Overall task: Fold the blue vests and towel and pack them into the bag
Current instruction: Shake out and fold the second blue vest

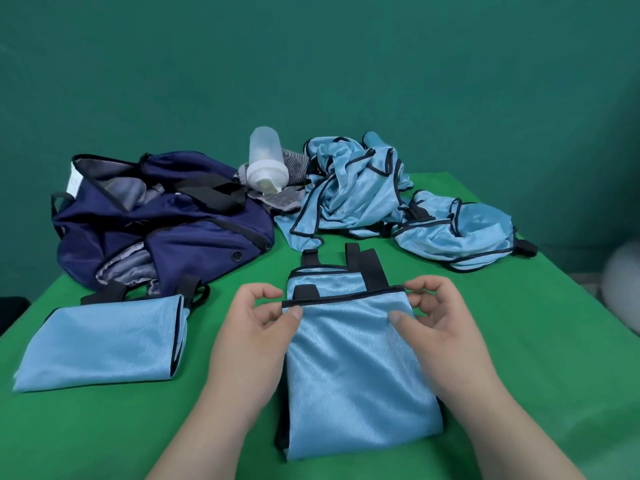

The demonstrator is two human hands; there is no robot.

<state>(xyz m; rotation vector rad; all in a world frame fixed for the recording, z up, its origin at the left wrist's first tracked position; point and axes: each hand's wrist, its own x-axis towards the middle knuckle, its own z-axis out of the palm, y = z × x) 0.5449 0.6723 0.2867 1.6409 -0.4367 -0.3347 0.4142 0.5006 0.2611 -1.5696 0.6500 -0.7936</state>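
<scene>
**Both hands pinch the far edge of a half-folded vest**

At near left a folded vest [100, 341] lies flat on the green table [536, 358], just this side of the open navy bag [162, 220]. Right of the bag, a clear bottle [265, 161] rests on the grey towel [294, 164].

In the near middle lies the half-folded vest [356, 368]. The left hand [256, 317] pinches its far left corner, thumb on the cloth and fingers curled over the black trim. The right hand [433, 313] pinches the far right corner the same way. Both forearms reach in from the near edge, palms turned inward.

The fabric looks thin, light, limp and slick, likely to slide or fall open. The bound trim looks the firmest place to hold.

At far right, loose vests [353, 192] lie crumpled, not yet folded.
</scene>
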